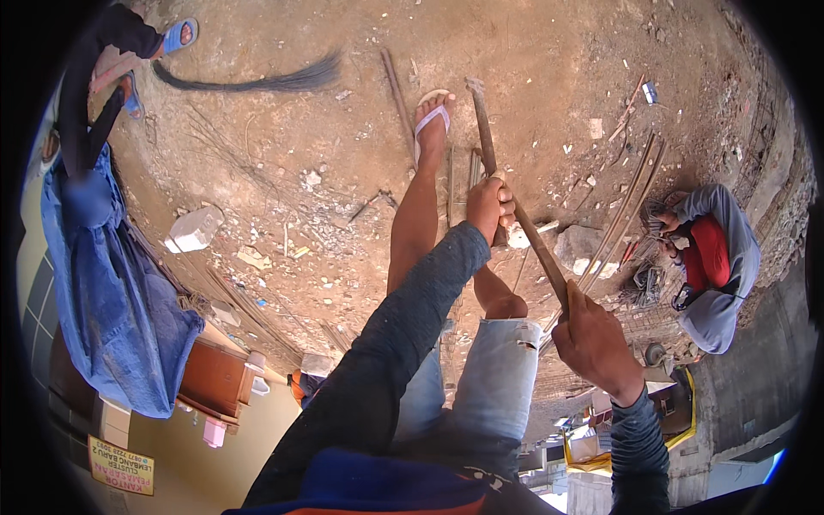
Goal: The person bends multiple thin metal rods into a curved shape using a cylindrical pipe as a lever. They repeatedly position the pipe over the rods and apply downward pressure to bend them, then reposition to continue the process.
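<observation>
My left hand [491, 206] is closed round the middle of a long brown bar [536, 253] with a pale, flattened far end. My right hand [592, 343] grips the same bar at its near end. The bar slants over the dirt, its far end beside my sandalled foot [431, 129]. Short rods [474, 163] lie under it, and a grey stone [579, 249] is just right of it. My other leg, in ripped pale jeans [489, 386], is bent beneath my arms.
A person in grey and red [721, 266] crouches at right by long rods [639, 197] and wire [644, 283]. At upper left are another person's sandalled feet [176, 36], a black bristle bundle [283, 79], a blue tarpaulin [129, 300] and a white block [193, 230]. Debris litters the ground [326, 154].
</observation>
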`<state>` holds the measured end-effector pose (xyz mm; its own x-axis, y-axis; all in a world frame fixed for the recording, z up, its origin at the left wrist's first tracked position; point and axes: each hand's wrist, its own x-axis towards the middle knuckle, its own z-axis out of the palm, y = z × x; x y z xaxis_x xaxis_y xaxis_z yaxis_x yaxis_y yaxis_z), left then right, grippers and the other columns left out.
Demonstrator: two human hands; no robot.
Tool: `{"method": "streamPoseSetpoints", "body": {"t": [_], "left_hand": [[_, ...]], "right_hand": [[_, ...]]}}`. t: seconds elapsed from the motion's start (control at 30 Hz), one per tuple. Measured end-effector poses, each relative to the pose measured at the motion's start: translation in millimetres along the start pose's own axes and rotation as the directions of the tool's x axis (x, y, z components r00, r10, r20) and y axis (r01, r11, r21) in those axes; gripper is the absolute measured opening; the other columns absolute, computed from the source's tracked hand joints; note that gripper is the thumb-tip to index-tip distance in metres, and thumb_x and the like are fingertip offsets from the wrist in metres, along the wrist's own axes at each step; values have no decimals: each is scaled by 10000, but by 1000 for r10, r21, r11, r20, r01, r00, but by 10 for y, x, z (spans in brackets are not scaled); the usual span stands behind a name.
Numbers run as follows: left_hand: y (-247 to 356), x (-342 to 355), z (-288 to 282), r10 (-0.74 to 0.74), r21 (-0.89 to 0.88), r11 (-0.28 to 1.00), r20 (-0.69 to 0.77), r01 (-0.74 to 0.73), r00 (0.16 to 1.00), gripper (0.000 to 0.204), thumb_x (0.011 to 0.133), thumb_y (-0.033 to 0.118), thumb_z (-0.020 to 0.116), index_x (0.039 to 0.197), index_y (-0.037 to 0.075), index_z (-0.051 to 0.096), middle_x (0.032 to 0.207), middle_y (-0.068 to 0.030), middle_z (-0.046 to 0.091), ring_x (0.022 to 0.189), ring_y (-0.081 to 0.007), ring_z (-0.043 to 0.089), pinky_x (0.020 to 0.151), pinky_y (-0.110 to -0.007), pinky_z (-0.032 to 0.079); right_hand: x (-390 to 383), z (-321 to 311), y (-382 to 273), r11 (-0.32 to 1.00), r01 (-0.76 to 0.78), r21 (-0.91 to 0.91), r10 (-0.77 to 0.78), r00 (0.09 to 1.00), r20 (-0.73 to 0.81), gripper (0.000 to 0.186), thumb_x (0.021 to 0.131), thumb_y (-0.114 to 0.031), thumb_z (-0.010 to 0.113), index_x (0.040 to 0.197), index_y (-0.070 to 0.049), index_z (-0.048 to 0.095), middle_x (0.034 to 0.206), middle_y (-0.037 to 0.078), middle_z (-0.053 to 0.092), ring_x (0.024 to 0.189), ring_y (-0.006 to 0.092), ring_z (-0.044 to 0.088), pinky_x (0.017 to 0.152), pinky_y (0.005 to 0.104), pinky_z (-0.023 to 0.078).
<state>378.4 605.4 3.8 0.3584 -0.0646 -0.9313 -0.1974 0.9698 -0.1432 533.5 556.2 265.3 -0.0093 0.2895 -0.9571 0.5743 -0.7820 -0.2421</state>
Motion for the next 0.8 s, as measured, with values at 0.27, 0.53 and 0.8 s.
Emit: {"method": "streamPoseSetpoints", "body": {"t": [0.27, 0.53, 0.8], "left_hand": [[-379, -349, -760, -188, 31, 980, -208, 199, 960, 191, 1023, 373, 546, 977, 191, 509, 657, 31, 492, 464, -125, 466, 382, -329, 376], [-353, -405, -530, 22, 446, 880, -381, 163, 924, 308, 995, 370, 535, 985, 71, 604, 623, -40, 544, 496, -179, 545, 460, -368, 426], [-428, -236, -680, 4, 249, 966, -298, 74, 955, 373, 1047, 390, 463, 976, 51, 602, 647, -37, 560, 527, -194, 545, 547, -375, 464]], "right_hand": [[493, -274, -21, 965, -33, -259, 89, 975, 205, 205, 926, -202, 589, 958, -3, 551, 921, 220, 599, 840, 409, 658, 694, 501, 528], [594, -309, 368, 948, -250, 197, 184, 935, 302, 187, 935, -174, 551, 945, 6, 502, 770, 168, 484, 687, 329, 471, 647, 428, 418], [490, -84, 418, 980, 190, -53, -183, 976, 114, 145, 917, -101, 554, 839, -7, 476, 806, 179, 481, 684, 362, 509, 611, 481, 409]]}}
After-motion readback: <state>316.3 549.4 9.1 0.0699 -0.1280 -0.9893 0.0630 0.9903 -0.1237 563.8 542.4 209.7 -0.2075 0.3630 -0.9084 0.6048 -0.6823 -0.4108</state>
